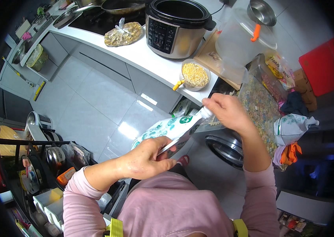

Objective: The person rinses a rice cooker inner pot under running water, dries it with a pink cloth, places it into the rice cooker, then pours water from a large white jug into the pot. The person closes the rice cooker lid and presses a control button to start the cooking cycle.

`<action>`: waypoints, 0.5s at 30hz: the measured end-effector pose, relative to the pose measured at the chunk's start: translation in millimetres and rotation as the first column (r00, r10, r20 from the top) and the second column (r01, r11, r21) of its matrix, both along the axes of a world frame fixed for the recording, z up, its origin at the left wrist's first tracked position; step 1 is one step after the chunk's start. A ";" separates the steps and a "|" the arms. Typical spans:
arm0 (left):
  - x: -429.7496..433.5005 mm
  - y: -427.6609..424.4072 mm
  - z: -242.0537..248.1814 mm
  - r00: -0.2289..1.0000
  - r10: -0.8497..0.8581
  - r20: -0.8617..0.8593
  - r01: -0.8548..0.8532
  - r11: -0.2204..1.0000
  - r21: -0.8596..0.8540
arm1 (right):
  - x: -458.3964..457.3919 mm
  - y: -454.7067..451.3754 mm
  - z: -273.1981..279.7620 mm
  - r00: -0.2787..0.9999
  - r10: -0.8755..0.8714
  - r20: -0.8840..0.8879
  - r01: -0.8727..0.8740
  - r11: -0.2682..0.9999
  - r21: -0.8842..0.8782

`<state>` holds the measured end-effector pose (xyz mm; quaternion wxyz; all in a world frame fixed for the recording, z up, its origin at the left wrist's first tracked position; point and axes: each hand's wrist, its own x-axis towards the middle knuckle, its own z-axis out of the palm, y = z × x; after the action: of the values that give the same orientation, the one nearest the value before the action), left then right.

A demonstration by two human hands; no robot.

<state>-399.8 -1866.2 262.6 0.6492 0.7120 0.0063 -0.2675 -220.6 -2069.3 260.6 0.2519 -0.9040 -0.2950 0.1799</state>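
Note:
A white plastic bag with green print slants between my hands above the floor. My left hand grips its lower side, with a narrow white strip showing between thumb and fingers. At the bag's narrow gathered neck, the fingers of my right hand are pinched together; their tips are partly hidden. Just beyond, a clear measuring cup with a yellow handle stands on the counter corner, filled with yellow grains.
On the white counter stand a multicooker without its lid and a tied bag of dry food. A lidded plastic bucket is farther right. Below is a round appliance door. A crowded black rack stands at left.

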 end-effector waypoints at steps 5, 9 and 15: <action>-7.4 -0.4 -4.7 0.999 0.035 0.002 -0.035 0.999 -0.009 | -5.1 3.1 -5.5 0.986 0.061 -0.158 -0.025 0.975 0.222; -9.6 -1.8 -7.8 0.994 0.098 -0.040 -0.101 0.993 -0.067 | -2.6 -2.9 -15.3 0.912 0.150 -0.381 0.054 0.878 0.476; -9.3 -3.3 -6.7 0.994 0.108 -0.024 -0.109 0.994 -0.023 | -2.7 -7.7 -22.3 0.841 0.247 -0.482 0.117 0.786 0.607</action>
<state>-409.1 -1869.5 255.9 0.6713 0.6995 0.0493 -0.2400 -223.2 -2077.0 238.2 0.5973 -0.6730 -0.2869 0.3287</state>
